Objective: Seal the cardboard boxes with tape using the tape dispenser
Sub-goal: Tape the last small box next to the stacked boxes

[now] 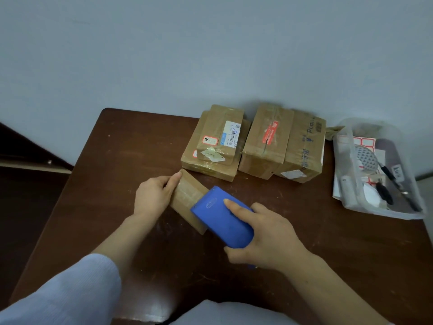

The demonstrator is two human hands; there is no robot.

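Head view: a small cardboard box [185, 195] is seen lying at an angle near the middle of a dark brown desk [112, 160], with a glossy band across its top. It is gripped at its left edge by the left hand [153, 194], whose fingers are curled round that edge while the thumb is laid along the far corner. A blue tape dispenser [220, 221] is held in the right hand [267, 240]. The forefinger is stretched straight along its top, and the thumb and remaining fingers are wrapped round its sides. The front end of the dispenser is set on the right part of the box and partly covers it. Against the wall behind, two stacked boxes [215, 146] are seen, the smaller on the larger, both taped. Just beside them, to the right, two larger boxes [281, 146] are stood touching each other. At the right edge of the desk a clear plastic tub [386, 213] is placed, in which label sheets and pens are kept. A pale blue sleeve [70, 289] is worn on the left arm.
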